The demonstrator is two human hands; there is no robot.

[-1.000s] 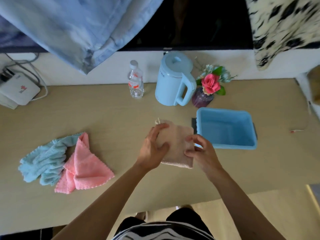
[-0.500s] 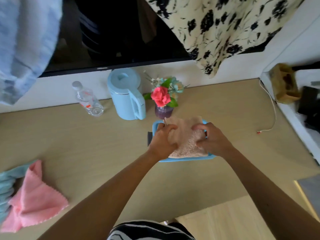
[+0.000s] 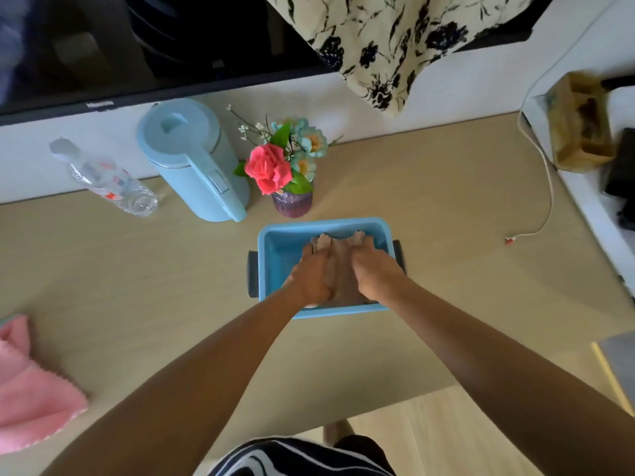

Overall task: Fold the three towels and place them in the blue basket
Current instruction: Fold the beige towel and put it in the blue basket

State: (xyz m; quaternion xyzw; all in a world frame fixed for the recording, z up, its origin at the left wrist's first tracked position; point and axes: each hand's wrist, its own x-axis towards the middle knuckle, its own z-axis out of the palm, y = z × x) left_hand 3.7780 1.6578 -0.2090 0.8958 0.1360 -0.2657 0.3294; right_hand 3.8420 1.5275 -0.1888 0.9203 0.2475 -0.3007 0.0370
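The folded beige towel (image 3: 340,266) lies inside the blue basket (image 3: 275,245) at the middle of the table. My left hand (image 3: 311,276) and my right hand (image 3: 376,269) both reach into the basket and rest on the towel, fingers curled over its left and right sides; most of the towel is hidden under them. The pink towel (image 3: 31,393) lies unfolded at the table's left edge, with a sliver of the light-blue towel (image 3: 10,317) just showing behind it.
Behind the basket stand a purple vase with flowers (image 3: 292,187), a light-blue kettle (image 3: 192,163) and a lying plastic bottle (image 3: 106,180). A white cable (image 3: 546,187) trails on the right. A screen and hanging cloths border the back.
Both hands carried the folded beige towel rightward from the table over the basket and lowered it inside. The view shifted right, pushing the pink and blue towels to the left edge.
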